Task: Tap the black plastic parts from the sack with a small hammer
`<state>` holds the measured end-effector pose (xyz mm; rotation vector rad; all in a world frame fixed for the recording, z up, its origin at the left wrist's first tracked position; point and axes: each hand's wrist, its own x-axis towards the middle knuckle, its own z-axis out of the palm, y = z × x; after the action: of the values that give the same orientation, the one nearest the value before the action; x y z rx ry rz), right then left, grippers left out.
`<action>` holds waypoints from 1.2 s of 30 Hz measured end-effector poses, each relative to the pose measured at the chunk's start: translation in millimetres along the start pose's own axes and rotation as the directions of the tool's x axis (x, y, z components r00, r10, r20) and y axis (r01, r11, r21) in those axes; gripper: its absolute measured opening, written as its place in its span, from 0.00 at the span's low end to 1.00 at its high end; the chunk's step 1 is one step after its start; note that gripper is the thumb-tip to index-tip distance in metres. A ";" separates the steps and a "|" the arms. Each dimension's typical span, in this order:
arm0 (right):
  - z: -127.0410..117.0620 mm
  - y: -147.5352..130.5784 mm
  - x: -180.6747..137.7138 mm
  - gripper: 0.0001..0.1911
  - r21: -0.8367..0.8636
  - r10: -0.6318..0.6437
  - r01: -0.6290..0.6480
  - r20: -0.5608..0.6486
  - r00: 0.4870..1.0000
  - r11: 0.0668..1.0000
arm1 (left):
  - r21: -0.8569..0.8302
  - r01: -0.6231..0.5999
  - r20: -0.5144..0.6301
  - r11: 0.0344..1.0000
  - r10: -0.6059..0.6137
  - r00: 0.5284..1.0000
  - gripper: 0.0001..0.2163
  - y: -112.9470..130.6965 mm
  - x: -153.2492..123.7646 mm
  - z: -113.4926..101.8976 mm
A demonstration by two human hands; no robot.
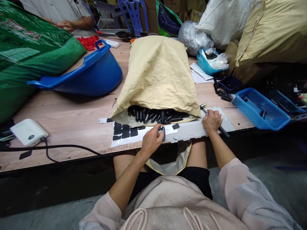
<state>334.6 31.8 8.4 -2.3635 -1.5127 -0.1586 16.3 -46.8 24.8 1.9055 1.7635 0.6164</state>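
My left hand (153,138) pinches a small black cylindrical part (164,134) at the table's front edge, just below the mouth of a tan woven sack (163,70). Many similar black parts (146,115) lie in the sack's open mouth. In my right hand (212,120) is a hammer (224,131), its metal head up and to the left, its dark handle sticking out toward me. Beneath both hands lies a flat grey board (192,130). Left of it, a white sheet (116,143) carries rows of black rounded-square stickers (126,131).
A blue basin (93,76) and green sack (35,64) stand at left, near a white box (29,131) with a black cable (72,146). At right sits a blue basket (261,108). Another person's hands (67,25) show at the far left.
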 end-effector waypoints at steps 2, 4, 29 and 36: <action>-0.9 -0.2 0.2 0.18 -0.002 0.005 -0.005 0.011 1.000 1.000 | 0.074 -0.165 0.005 0.983 0.165 0.986 0.21 -6.1 1.7 -3.8; -1.4 -0.2 -0.1 0.17 -0.001 0.003 -0.003 0.010 1.000 1.000 | 0.154 -0.298 0.043 0.942 0.295 0.955 0.24 -10.5 4.3 -6.5; -69.8 -42.5 -129.8 0.16 0.715 -0.382 0.223 0.067 0.922 0.663 | -0.085 -0.159 -0.028 0.984 0.157 0.987 0.06 -14.6 9.8 18.4; -52.2 -67.1 -164.0 0.21 0.576 -0.545 0.482 -0.074 0.835 0.660 | -0.096 -0.138 -0.040 0.986 0.134 0.990 0.06 -14.4 9.7 19.6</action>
<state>208.0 -101.4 28.0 -1.4414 -1.9176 0.2739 17.7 -36.9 0.5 1.9692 1.6013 0.7741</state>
